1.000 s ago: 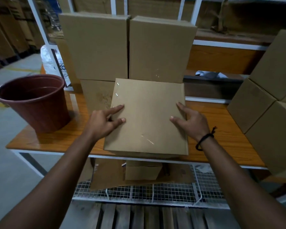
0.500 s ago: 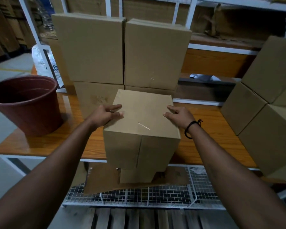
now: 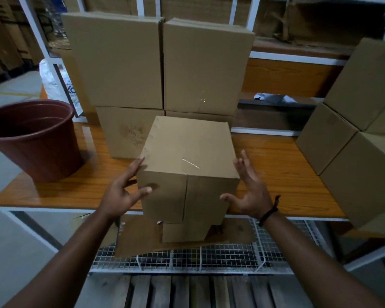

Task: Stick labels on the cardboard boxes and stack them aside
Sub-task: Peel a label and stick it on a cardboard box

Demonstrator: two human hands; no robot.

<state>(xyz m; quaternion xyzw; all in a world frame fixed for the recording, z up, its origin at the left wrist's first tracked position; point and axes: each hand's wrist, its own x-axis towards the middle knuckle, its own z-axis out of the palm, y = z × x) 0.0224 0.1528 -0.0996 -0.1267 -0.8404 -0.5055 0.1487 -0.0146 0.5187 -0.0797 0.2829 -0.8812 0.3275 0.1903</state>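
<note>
A plain cardboard box point(image 3: 187, 156) stands at the front edge of the wooden table point(image 3: 276, 174), its near face hanging over the edge. My left hand point(image 3: 122, 192) is at its left side, thumb touching the front face and fingers along the left edge. My right hand point(image 3: 247, 192) sits spread at the box's right side, thumb near the front face, fingers straight and a little off the cardboard. No label shows on the box.
Stacked cardboard boxes point(image 3: 160, 61) stand right behind the box. More boxes point(image 3: 360, 134) are piled on the right. A brown plastic bucket point(image 3: 33, 138) stands at the table's left. Flat cardboard point(image 3: 176, 238) lies on a wire shelf below.
The box has been tipped from lying flat to standing upright. Both hands have slid from its top down to its left and right sides.
</note>
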